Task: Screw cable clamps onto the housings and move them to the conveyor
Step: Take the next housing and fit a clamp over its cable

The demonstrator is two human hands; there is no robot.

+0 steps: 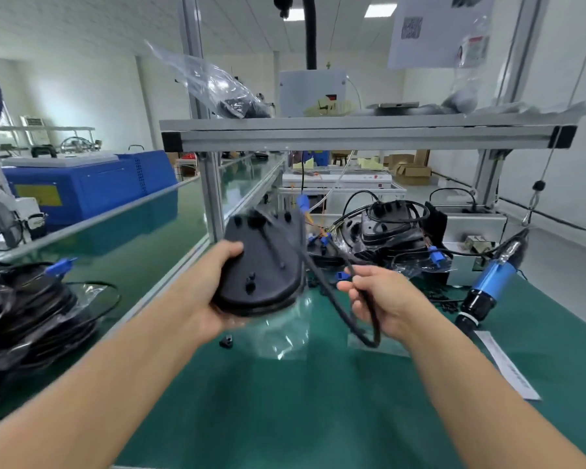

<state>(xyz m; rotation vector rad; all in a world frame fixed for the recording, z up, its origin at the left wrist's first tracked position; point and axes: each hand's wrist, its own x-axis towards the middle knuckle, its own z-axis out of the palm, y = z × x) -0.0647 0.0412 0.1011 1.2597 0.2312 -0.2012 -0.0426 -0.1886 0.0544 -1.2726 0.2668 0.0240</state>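
My left hand [214, 292] grips a black oval housing [264, 265] by its left and lower edge, lifted above the green mat and tilted with its studded back toward me. A black cable [322, 282] runs from the housing down to the right. My right hand [383, 299] holds that cable, fingers curled round it, with a loop hanging below the palm. A small black cable clamp [226, 342] lies on the mat under the housing. A blue electric screwdriver [487, 282] hangs at the right. The green conveyor [142, 238] runs along the left.
Clear plastic bags [285, 336] lie on the mat beneath my hands. A pile of bagged housings with blue connectors [393, 231] sits at the back. More bagged housings [31, 309] lie on the conveyor at left. An aluminium shelf frame [352, 133] spans overhead. A white label [508, 363] lies at right.
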